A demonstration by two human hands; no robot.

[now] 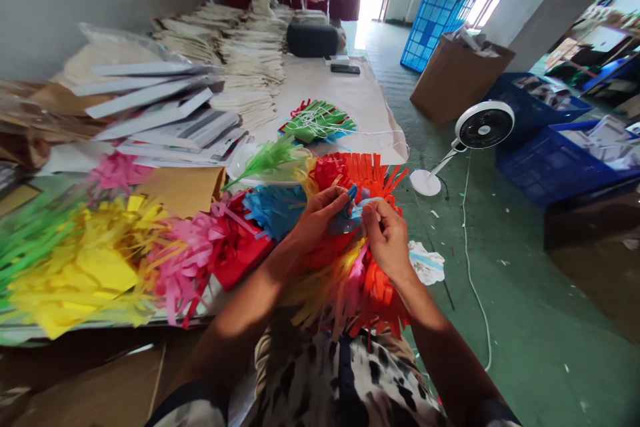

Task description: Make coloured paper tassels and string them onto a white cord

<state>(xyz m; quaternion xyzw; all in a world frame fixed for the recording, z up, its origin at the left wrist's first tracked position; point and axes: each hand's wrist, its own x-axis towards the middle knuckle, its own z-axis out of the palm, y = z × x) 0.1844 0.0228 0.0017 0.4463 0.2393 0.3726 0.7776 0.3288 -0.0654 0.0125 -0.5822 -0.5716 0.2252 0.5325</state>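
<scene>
My left hand [317, 217] and my right hand [386, 235] pinch a small blue paper piece [351, 217] between their fingertips. This piece sits on a bunch of fringed paper in orange, red, yellow and pink [353, 260], which rests against my lap. A blue fringed paper sheet [274, 210] lies just left of my left hand. Further left on the table are pink, red, yellow and green fringed paper bundles [85, 267]. A green fringed paper piece [270, 160] lies beyond my hands, and a green-and-red one tied with white string [317, 121] lies further off.
Stacks of white boxes [160, 107] and cream paper bags [250, 60] cover the table's far part. A white floor fan [483, 127] and its cord stand on the green floor to the right, near blue crates [565, 160] and a cardboard box [457, 77].
</scene>
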